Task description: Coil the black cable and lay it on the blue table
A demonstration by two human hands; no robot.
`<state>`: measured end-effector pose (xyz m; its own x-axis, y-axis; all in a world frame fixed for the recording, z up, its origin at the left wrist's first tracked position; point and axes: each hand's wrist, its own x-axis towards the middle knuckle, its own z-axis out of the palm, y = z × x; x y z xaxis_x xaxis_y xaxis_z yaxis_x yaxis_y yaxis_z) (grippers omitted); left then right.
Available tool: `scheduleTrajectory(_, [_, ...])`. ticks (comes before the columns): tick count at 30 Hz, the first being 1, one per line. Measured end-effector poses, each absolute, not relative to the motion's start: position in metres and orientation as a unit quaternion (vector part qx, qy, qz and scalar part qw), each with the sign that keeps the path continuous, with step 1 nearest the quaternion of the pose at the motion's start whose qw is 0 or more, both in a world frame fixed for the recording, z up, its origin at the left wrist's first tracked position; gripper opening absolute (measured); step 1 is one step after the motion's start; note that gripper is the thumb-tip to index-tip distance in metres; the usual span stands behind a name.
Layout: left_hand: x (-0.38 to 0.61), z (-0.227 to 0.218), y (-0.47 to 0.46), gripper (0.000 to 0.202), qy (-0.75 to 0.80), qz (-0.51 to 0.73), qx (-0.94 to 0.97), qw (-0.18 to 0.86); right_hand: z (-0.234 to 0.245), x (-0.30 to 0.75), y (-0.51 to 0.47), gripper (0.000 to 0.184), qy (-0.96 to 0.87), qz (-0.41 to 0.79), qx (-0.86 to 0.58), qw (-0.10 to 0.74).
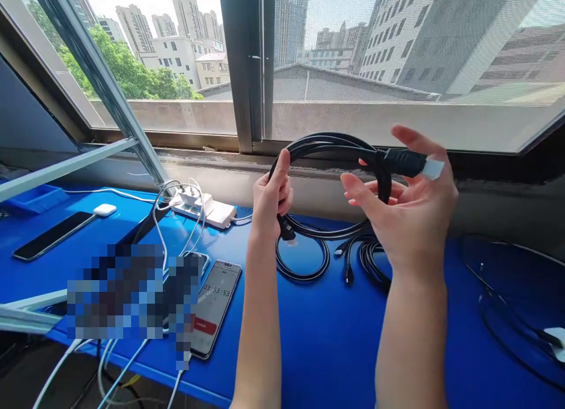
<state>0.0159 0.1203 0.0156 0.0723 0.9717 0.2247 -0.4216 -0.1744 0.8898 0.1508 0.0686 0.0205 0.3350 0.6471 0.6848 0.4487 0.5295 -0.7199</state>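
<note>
My left hand [271, 200] is closed around the left side of a coiled black cable [329, 144], held up in front of the window. One plug end hangs just below that fist. My right hand [408, 212] supports the coil's right side with fingers spread, and the cable's thick black connector [404, 162] with a pale tip rests across those fingers. Both hands hold the coil above a blue table [335, 344].
More black cable coils [304, 262] lie on the table under the held one. A phone showing a timer [214, 306], a white power strip [205, 212] with chargers, another phone [53, 235] and white cables lie at left. Thin black wire [503, 315] lies at right.
</note>
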Motion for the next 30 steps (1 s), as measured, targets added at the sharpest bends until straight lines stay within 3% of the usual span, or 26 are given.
scheduleTrajectory(5, [0.008, 0.017, 0.12, 0.058, 0.37, 0.564, 0.47, 0.569, 0.017, 0.151, 0.071, 0.043, -0.577, 0.017, -0.454, 0.679])
scheduleTrajectory(9, [0.003, 0.013, 0.124, 0.059, 0.403, 0.526, 0.483, 0.572, 0.017, 0.157, 0.071, 0.029, -0.601, 0.063, -0.513, 0.61])
scheduleTrajectory(15, [0.002, 0.004, 0.13, 0.051, 0.439, 0.468, 0.496, 0.586, 0.008, 0.178, 0.078, 0.043, -0.645, 0.155, -0.568, 0.487])
scheduleTrajectory(20, [0.017, 0.002, 0.128, 0.049, 0.452, 0.461, 0.511, 0.567, 0.003, 0.18, 0.085, 0.033, -0.597, 0.114, -0.664, 0.437])
scheduleTrajectory(26, [0.003, -0.005, 0.131, 0.043, 0.476, 0.302, 0.577, 0.591, -0.002, 0.184, 0.094, 0.035, -0.6, 0.18, -0.698, 0.346])
scheduleTrajectory(30, [-0.009, -0.015, 0.137, 0.029, 0.541, 0.231, 0.607, 0.534, -0.007, 0.179, 0.102, 0.034, -0.608, 0.199, -0.717, 0.277])
